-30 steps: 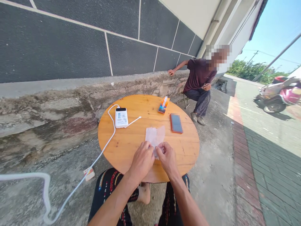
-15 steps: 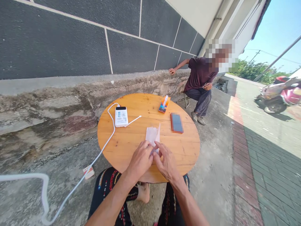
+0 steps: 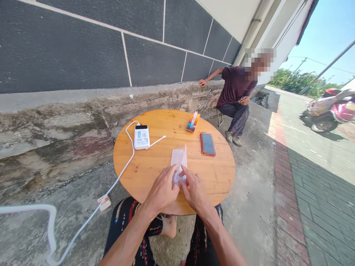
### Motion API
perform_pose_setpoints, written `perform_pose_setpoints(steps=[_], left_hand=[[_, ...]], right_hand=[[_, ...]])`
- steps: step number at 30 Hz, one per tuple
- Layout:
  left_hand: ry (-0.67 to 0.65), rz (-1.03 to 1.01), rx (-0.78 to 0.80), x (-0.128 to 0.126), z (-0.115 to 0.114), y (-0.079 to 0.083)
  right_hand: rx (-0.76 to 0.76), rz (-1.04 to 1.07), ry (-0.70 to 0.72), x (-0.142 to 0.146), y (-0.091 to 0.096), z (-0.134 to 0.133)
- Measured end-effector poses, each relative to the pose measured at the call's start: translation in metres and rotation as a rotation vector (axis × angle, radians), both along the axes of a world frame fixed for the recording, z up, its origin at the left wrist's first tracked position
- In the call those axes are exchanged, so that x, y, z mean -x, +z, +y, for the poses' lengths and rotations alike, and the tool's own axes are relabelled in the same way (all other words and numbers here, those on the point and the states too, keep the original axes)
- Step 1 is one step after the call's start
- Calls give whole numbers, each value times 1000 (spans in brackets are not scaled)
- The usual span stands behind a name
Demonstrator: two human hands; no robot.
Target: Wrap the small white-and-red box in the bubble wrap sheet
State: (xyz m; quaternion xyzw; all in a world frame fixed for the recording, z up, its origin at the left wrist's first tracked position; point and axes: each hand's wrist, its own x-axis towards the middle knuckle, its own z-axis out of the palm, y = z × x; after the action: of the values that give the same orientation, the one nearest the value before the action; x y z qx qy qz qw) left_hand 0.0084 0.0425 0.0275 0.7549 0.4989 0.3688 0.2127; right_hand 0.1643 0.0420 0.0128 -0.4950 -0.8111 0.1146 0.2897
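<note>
A thin white tissue (image 3: pixel 179 159) lies on a round wooden table (image 3: pixel 155 162), folded into a narrow strip. My left hand (image 3: pixel 161 192) pinches its near end from the left. My right hand (image 3: pixel 194 191) presses on the same end from the right, fingers close together. Both hands meet at the table's near edge.
On the table lie a white power bank (image 3: pixel 141 136) with a white cable (image 3: pixel 122 173) trailing to the ground, an orange packet (image 3: pixel 193 123) and a dark phone (image 3: pixel 208 144). A person (image 3: pixel 235 96) sits beyond the table by a dark wall. A scooter (image 3: pixel 328 111) stands at right.
The tissue went from a wide open sheet to a narrower folded strip. Both hands shifted slightly left and closer together on its near end.
</note>
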Motion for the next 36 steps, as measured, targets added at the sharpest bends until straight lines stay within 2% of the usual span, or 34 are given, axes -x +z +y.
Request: perform_pose_setpoints(steps=[6,10,17,24,29,32,34,36], left_hand=[[-24,-22,-18,5,3,-5],[-48,0,-48,4,1,-3],[-87,125,-92,2,-1,-2],[-77,165,-116,2,-1,-7],[-47,170,-174,0,-1,-14],[-26,197,-211,0,-1,-14],[-17,212,-228,0,-1,-13],[-22,211,-231,0,-1,-11]], right_hand=[[-30,-81,29,-2,4,1],[21,-59,42,-5,6,3],[142,-140,64,-10,17,16],[206,88,176,-20,20,14],[241,222,177,-25,22,17],[154,100,89,-24,33,26],[75,-90,63,-22,42,35],[23,-293,93,-18,51,45]])
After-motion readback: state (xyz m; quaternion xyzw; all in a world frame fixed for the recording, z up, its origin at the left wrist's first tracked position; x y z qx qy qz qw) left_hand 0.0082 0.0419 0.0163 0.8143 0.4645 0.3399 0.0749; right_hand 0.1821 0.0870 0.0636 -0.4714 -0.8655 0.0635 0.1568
